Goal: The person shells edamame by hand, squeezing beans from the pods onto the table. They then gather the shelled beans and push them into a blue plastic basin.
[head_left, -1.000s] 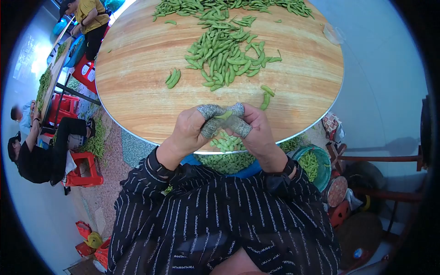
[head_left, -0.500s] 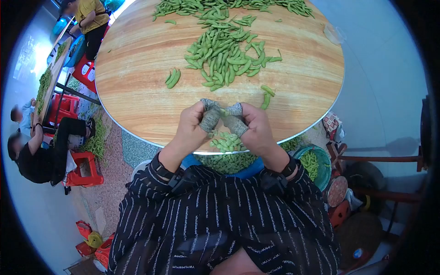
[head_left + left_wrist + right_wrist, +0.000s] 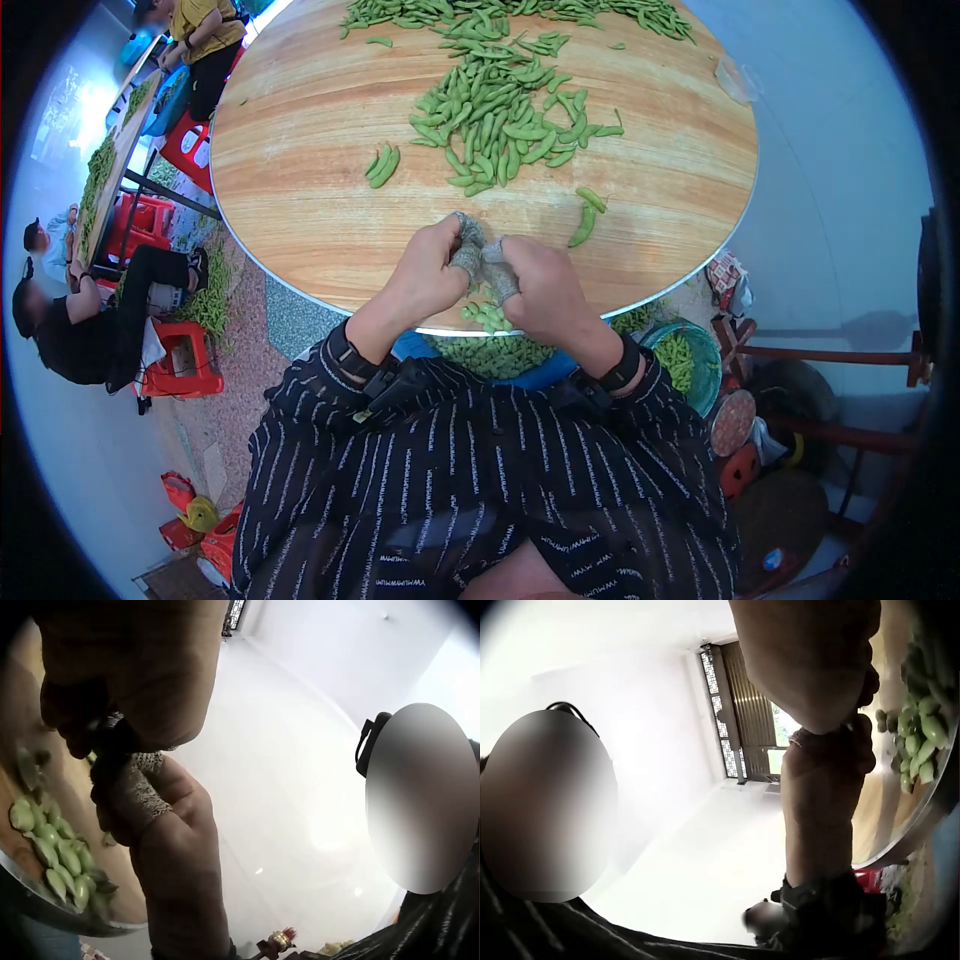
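Both hands meet over the near edge of the round wooden table (image 3: 300,190), with grey knitted covers on the thumbs and some fingers. My left hand (image 3: 428,268) and my right hand (image 3: 548,290) pinch a green soybean pod (image 3: 91,757) between them. Only a sliver of the pod shows in the left wrist view; the fingers hide the rest. Just below the fingertips lies a small heap of shelled soybeans (image 3: 484,318), partly behind my right hand. Two loose pods (image 3: 583,225) rest beyond my right hand, and a few more pods (image 3: 382,165) sit farther left.
A big pile of unshelled pods (image 3: 500,120) stretches to the table's far side. Under the near edge, a blue tub holds many shelled beans (image 3: 490,357). To the right stands a green bucket (image 3: 712,370) with pods. People sit at another table (image 3: 120,150) on the left, near red stools (image 3: 185,360).
The hands have turned and drawn closer, the right one rolling its back upward over part of the bean heap. The pod, visible between the fingertips earlier, is now mostly hidden in the head view.
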